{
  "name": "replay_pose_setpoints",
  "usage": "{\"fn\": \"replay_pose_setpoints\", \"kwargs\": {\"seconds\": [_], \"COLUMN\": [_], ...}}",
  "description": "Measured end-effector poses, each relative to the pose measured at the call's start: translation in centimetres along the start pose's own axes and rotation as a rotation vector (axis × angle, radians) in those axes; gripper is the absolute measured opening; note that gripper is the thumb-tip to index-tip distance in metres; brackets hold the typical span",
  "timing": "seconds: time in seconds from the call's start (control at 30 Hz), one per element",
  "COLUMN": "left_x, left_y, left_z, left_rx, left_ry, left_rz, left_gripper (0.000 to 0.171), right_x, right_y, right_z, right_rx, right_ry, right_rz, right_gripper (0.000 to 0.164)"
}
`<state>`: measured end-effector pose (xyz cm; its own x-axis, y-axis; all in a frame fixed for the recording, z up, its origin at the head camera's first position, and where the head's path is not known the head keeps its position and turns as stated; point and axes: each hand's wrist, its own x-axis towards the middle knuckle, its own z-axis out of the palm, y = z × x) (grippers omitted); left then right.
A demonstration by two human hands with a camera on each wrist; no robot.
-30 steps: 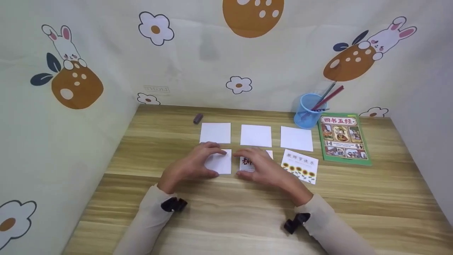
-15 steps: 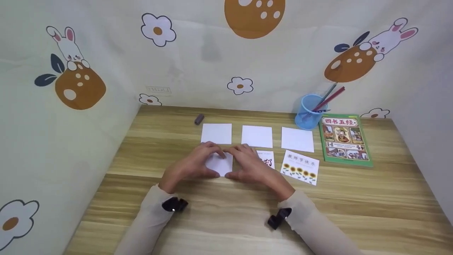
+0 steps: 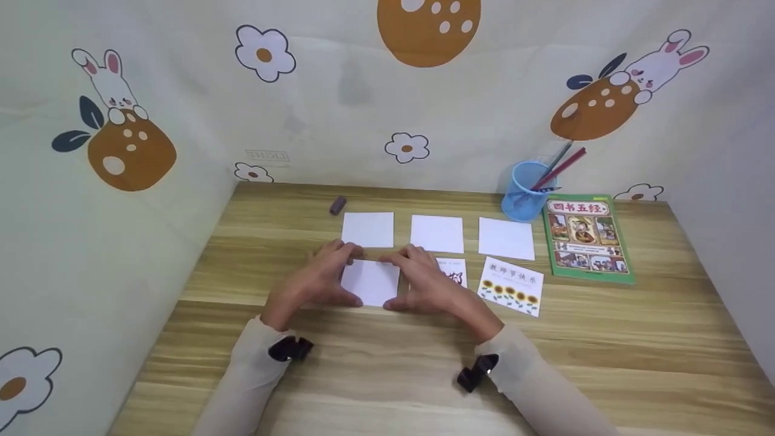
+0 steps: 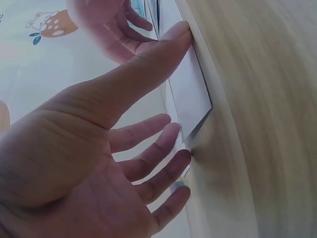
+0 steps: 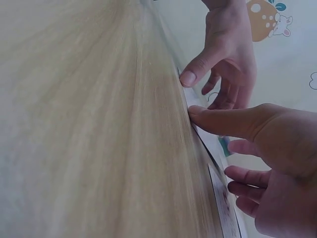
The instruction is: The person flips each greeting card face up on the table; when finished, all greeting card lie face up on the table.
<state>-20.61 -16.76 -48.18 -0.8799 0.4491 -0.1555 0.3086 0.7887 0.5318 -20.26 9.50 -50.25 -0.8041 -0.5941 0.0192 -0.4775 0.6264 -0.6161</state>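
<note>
Both grips were clamped on a white card [image 3: 370, 283], the left hand [image 3: 312, 280] at its left side and the right hand [image 3: 430, 284] at its right. Each thumb lay at the card's near edge, with fingertips at the far corners. A shadow showed beneath the card's edge, though I cannot tell how far it stood off the worktop [image 3: 387, 369]. Just right, a lettered card [image 3: 455, 275] was partly covered by the right hand; beyond it lay a sunflower card [image 3: 511, 287], slightly turned. Behind these, three blank cards [image 3: 437, 234] sat apart in a row. A small dark block [image 3: 338, 205] lay behind the leftmost. At far right, a blue cup [image 3: 522, 206] held leaning pencils [image 3: 564, 168], just beside a green-bordered book [image 3: 590, 239]. A rabbit-patterned backdrop [image 3: 333, 109] rose behind the worktop.
</note>
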Motion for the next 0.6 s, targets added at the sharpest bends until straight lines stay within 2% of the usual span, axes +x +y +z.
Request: {"fn": "replay_pose_setpoints", "kwargs": {"seconds": [0.17, 0.33, 0.5, 0.6], "left_x": [0.06, 0.39, 0.61, 0.70], "left_y": [-0.14, -0.37, -0.66, -0.58], "left_z": [0.00, 0.11, 0.21, 0.13], "left_rx": [-0.005, 0.014, -0.013, -0.034], "left_ry": [0.003, 0.029, 0.076, 0.134], "left_rz": [0.012, 0.056, 0.120, 0.141], "left_gripper": [0.085, 0.084, 0.085, 0.083], "right_x": [0.00, 0.00, 0.12, 0.27], "right_y": [-0.10, -0.02, 0.19, 0.29], "right_z": [0.06, 0.09, 0.11, 0.11], "right_rx": [0.004, 0.031, 0.071, 0.089], "right_ry": [0.015, 0.050, 0.113, 0.136], "right_rz": [0.000, -0.004, -0.017, 0.003], "right_gripper": [0.086, 0.078, 0.067, 0.063]}}
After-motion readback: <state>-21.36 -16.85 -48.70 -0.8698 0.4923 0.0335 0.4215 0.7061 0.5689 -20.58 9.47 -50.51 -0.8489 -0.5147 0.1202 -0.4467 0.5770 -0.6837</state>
